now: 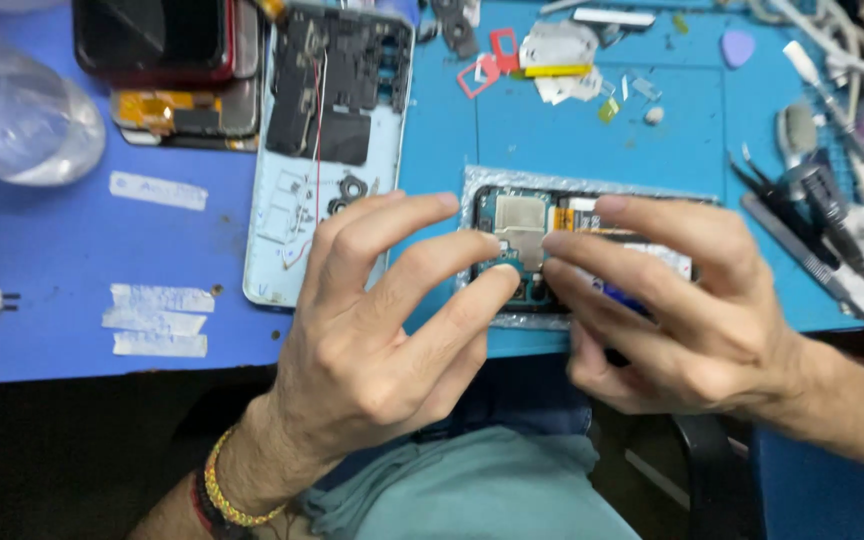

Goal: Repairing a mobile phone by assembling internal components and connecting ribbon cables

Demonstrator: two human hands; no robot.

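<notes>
Bright even light, slight motion blur

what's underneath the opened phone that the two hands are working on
The opened phone lies on a crinkled clear plastic sheet, which rests on the blue work mat. The left hand and right hand cover its lower part, so anything beneath there is hidden.

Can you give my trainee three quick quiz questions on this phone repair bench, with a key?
1. True or false: both hands work over the opened phone.
2. Which lies left of it: A) pale blue phone back cover B) tweezers?
3. What colour is the work mat?

Key: 1. True: left hand and right hand meet over it. 2. A, the back cover; tweezers lie right. 3. Blue, mat.
</notes>
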